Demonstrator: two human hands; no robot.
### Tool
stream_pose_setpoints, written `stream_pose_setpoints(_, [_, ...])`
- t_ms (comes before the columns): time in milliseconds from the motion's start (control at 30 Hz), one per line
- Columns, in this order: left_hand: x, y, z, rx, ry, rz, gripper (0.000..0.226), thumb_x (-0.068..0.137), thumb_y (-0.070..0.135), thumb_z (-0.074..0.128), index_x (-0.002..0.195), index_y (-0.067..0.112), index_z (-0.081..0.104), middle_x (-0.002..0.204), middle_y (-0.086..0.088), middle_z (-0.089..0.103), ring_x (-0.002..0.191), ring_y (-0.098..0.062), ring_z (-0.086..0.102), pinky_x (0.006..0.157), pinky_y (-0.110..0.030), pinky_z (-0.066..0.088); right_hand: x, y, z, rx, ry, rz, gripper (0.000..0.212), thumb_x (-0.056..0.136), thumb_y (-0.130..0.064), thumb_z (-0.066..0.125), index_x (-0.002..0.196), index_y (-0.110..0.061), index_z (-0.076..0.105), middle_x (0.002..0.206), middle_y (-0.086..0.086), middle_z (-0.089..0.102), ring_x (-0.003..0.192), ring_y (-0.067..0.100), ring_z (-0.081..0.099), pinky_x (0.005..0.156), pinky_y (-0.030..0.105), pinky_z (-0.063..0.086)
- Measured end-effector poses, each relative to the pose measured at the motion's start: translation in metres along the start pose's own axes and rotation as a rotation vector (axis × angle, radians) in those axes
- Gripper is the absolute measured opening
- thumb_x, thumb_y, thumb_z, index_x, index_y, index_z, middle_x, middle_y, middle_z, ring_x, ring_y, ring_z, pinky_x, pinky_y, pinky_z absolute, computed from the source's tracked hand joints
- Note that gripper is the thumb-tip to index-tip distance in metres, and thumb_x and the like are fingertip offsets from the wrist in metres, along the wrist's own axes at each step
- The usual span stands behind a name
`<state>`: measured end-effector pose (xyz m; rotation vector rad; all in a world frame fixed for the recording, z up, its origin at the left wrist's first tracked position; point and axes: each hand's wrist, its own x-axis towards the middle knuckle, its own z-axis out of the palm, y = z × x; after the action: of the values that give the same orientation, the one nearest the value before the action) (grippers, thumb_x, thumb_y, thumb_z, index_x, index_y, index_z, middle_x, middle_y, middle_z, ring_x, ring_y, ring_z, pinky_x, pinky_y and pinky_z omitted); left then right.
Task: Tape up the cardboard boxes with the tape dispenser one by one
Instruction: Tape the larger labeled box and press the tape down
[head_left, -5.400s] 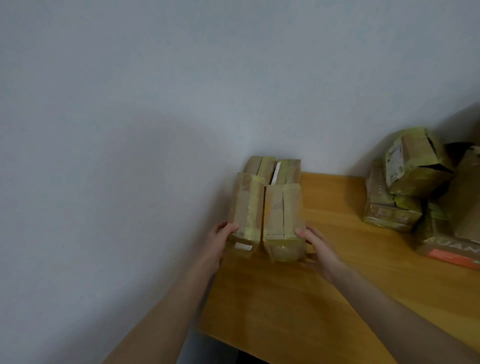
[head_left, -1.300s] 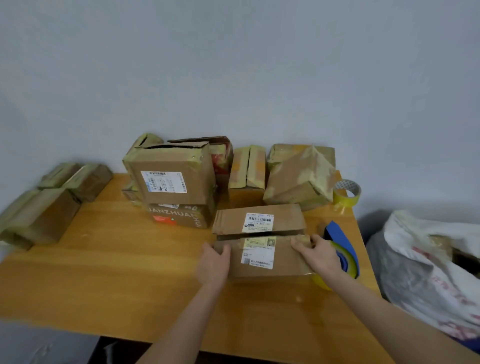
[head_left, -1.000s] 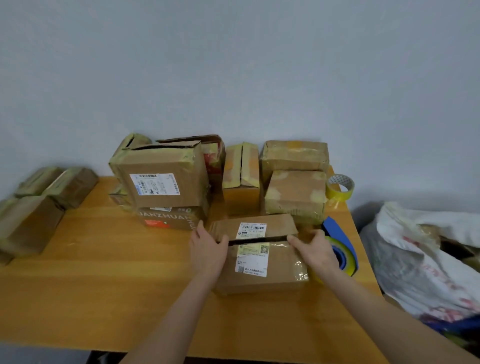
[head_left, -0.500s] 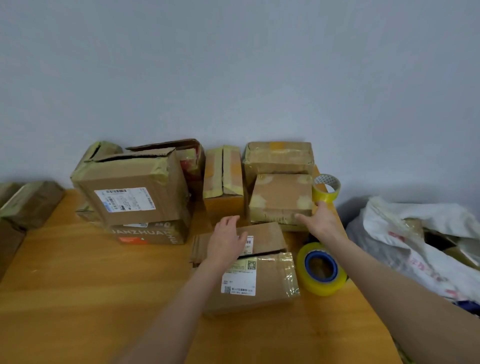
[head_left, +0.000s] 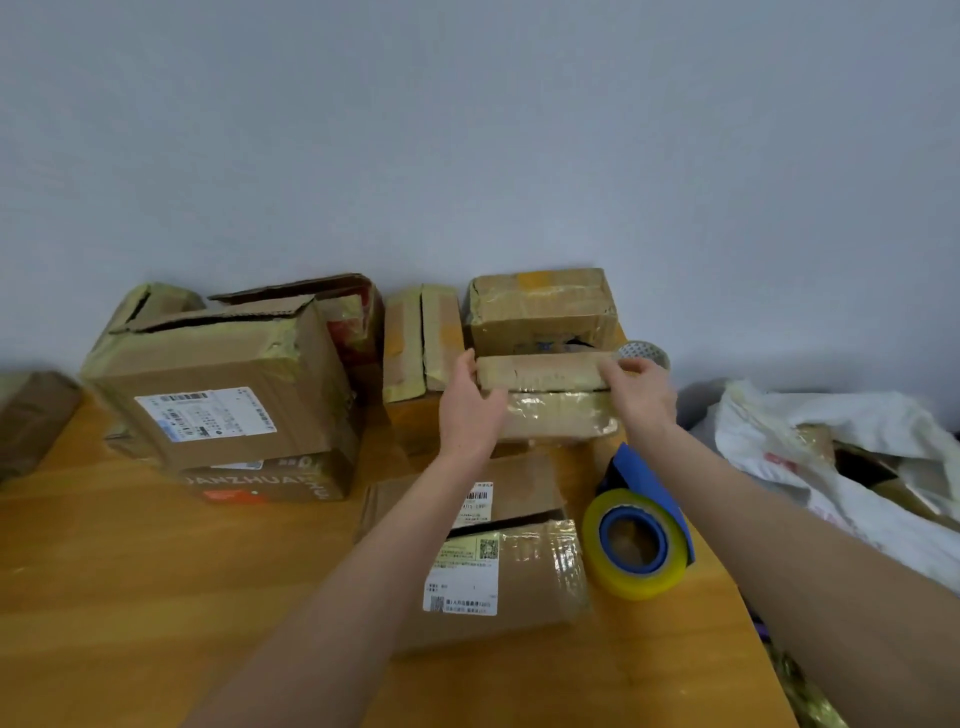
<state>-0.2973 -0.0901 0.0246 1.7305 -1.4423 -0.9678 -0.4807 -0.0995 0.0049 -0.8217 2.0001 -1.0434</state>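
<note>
**Both hands on a small box at the back of the desk**

At 9 o'clock from the labelled box (head_left: 493, 566), which sits nearest the person, a large box (head_left: 218, 384) with a gaping top rests on a flatter one. Its crushed corners and lifted flaps suggest soft, tired cardboard. Just right of it a narrow box (head_left: 423, 338) stands near the wall.

Next comes the left hand (head_left: 467, 410), its fingers curled over the left end of the small box (head_left: 550, 400). This box lies at 12 o'clock from the labelled box, right in front of another taped box (head_left: 543, 306). The right hand (head_left: 641, 395) clasps the opposite end, fingers bent over the top edge, so the box is held by its two short ends.

It looks light, easy for two hands to bring forward. The front face is glossy with old tape and probably slippery, so the bare cardboard at the ends and top edge is the better hold. The walls will likely give under a hard squeeze, and the corners are the stiffest place to press. I cannot tell whether its top seam is open.

The tape dispenser (head_left: 636, 540), a blue frame with a yellow roll, lies untouched on the desk (head_left: 130, 571) at 3 o'clock from the labelled box. A spare roll (head_left: 644, 353) peeks out behind the right hand. A white bag (head_left: 831, 447) slumps at the far right, beyond the desk edge.
</note>
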Motion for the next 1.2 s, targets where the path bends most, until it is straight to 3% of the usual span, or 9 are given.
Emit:
stream_pose_setpoints(133, [0.006,0.003,-0.017,0.173,0.067,0.165,0.055,0.095,0.011,0.054,0.146,0.018,0.035,0.153,0.002,0.029,0.13,-0.002,0.036,0.097,-0.013,0.026,0.006,-0.014,0.016,0.289,-0.129,0.168,0.077,0.083,-0.054,0.062,0.145,-0.014,0.04,0.139,0.004,0.052,0.124,0.028,0.051,0.107,0.047,0.042])
stream_pose_setpoints(300, [-0.011,-0.033,-0.032,0.295,0.152,0.178,0.048,0.093,0.012,0.057,0.139,0.021,0.046,0.149,0.002,0.034,0.137,-0.012,0.034,0.1,-0.017,0.028,-0.009,0.005,0.025,-0.053,-0.203,0.065,0.118,0.067,-0.057,0.08,0.155,-0.023,0.011,0.159,0.014,0.02,0.144,0.036,0.024,0.114,0.054,0.03])
stream_pose_setpoints(433, [-0.031,-0.064,-0.042,0.36,0.149,0.218,0.049,0.092,0.014,0.059,0.139,0.021,0.046,0.146,0.003,0.037,0.133,-0.01,0.037,0.104,-0.019,0.031,-0.012,0.014,0.022,-0.476,-0.197,-0.263,0.132,0.057,-0.064,0.082,0.153,-0.033,-0.002,0.159,0.015,0.007,0.142,0.042,0.023,0.112,0.056,0.032])
stream_pose_setpoints(567, [-0.04,-0.084,-0.047,0.412,0.146,0.227,0.05,0.091,0.016,0.061,0.138,0.021,0.047,0.147,0.004,0.037,0.133,-0.009,0.038,0.103,-0.018,0.032,-0.006,0.007,0.023,-0.84,-0.32,-0.511,0.116,0.064,-0.056,0.082,0.151,-0.041,0.007,0.159,0.009,-0.003,0.141,0.041,0.024,0.105,0.052,0.041])
stream_pose_setpoints(700, [-0.043,-0.089,-0.046,0.458,0.14,0.242,0.05,0.09,0.018,0.062,0.138,0.021,0.047,0.147,0.004,0.036,0.131,-0.008,0.038,0.099,-0.016,0.033,-0.002,0.004,0.033,-0.856,-0.187,-0.534,0.079,0.079,-0.038,0.076,0.143,-0.032,0.03,0.152,0.011,0.015,0.129,0.037,0.042,0.093,0.047,0.051])
stream_pose_setpoints(833, [-0.046,-0.096,-0.053,0.475,0.148,0.233,0.049,0.09,0.016,0.061,0.138,0.018,0.048,0.146,0.001,0.038,0.133,-0.012,0.038,0.108,-0.029,0.039,0.005,-0.004,0.046,-0.806,-0.17,-0.53,0.084,0.088,-0.021,0.069,0.151,-0.034,0.016,0.16,0.012,0.002,0.14,0.039,0.028,0.107,0.048,0.041])
stream_pose_setpoints(933, [-0.05,-0.103,-0.059,0.501,0.172,0.213,0.049,0.09,0.017,0.062,0.138,0.015,0.048,0.146,-0.004,0.039,0.133,-0.017,0.04,0.108,-0.035,0.04,0.003,-0.002,0.043,-0.838,-0.134,-0.511,0.102,0.085,-0.034,0.072,0.155,-0.027,-0.002,0.162,0.012,-0.008,0.149,0.035,0.002,0.119,0.049,0.012])
stream_pose_setpoints(1067, [-0.06,-0.1,-0.059,0.578,0.142,0.198,0.051,0.093,0.027,0.058,0.141,0.018,0.044,0.149,-0.004,0.038,0.138,-0.019,0.033,0.113,-0.039,0.033,-0.029,0.012,0.024,-0.711,-0.102,-0.556,0.08,0.089,-0.047,0.063,0.151,-0.02,0.022,0.158,0.014,0.017,0.142,0.034,0.026,0.111,0.045,0.034])
stream_pose_setpoints(1200, [-0.082,-0.1,-0.056,0.692,0.112,0.17,0.061,0.094,0.044,0.051,0.149,0.025,0.031,0.157,-0.002,0.026,0.146,-0.02,0.02,0.118,-0.045,0.023,-0.077,0.034,0.005,-0.692,-0.251,-0.616,0.06,0.086,-0.064,0.054,0.132,-0.025,0.051,0.128,0.003,0.047,0.118,0.021,0.044,0.092,0.035,0.045])
